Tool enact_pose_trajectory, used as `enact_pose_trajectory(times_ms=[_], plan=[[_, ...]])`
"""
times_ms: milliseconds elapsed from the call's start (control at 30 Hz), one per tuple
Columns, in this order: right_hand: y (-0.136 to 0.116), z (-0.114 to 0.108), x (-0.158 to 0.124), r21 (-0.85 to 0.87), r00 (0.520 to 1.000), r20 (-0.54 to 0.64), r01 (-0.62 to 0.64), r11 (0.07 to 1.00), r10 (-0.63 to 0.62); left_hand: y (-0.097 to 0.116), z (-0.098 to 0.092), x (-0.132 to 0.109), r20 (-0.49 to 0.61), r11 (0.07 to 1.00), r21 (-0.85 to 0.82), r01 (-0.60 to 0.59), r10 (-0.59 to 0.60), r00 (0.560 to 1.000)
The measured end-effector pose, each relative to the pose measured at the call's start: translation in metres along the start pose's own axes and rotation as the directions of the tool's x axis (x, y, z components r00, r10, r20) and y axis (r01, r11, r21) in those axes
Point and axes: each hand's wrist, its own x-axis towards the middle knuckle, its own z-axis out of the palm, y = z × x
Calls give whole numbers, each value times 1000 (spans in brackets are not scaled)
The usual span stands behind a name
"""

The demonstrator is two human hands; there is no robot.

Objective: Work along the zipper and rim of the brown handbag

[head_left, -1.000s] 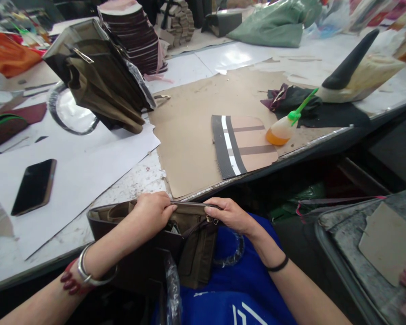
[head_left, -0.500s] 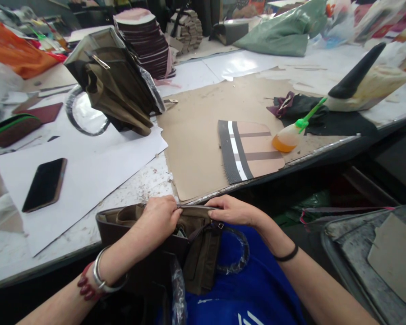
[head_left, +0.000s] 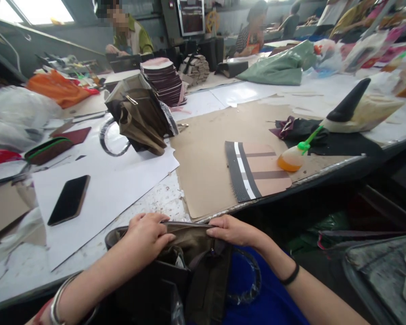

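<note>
A dark brown handbag (head_left: 206, 275) rests against my lap at the table's front edge, its mouth facing up and its olive lining showing. My left hand (head_left: 150, 232) grips the far rim of the bag, thumb on the inside and fingers over the edge. Farther right along that same rim, my right hand (head_left: 228, 229) pinches the edge between thumb and fingers. A plastic-wrapped handle (head_left: 253, 280) loops out on the bag's right side. The bag's lower part is dark and partly hidden by my left forearm.
On the table stand a second bag (head_left: 138, 117), a phone (head_left: 69, 200), a striped panel (head_left: 257, 169) and a glue bottle (head_left: 291, 159) with a green nozzle. Behind are stacked round-ended pieces (head_left: 164, 83) and green cloth (head_left: 277, 65). A co-worker (head_left: 131, 34) sits across.
The view has tilted up, bringing people at the back into sight. My left hand has shifted slightly left along the bag's rim; my right hand keeps its hold.
</note>
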Motion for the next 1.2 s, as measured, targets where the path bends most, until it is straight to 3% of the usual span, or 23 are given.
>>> enact_pose_trajectory(times_ms=[100, 267, 567, 800, 1000, 1200], plan=[[1, 0, -2, -11, 1000, -7, 7, 1000, -7, -13, -8, -6, 52, 995, -104, 1, 4, 999], [3, 1, -4, 21, 999, 37, 2, 1000, -3, -21, -9, -9, 43, 981, -183, 59, -52, 998], [-2, 3, -8, 45, 999, 33, 25, 999, -27, -15, -7, -3, 55, 985, -97, 144, -139, 989], [3, 3, -7, 156, 998, 64, 10, 988, -20, -15, -3, 0, 51, 991, 23, 130, -131, 990], [7, 0, -23, 391, 998, 64, -34, 920, 9, 15, -23, -5, 34, 982, 166, 96, -103, 994], [9, 13, -53, 652, 993, -84, -11, 758, 87, 59, -64, 15, 19, 920, 382, -85, 84, 996]])
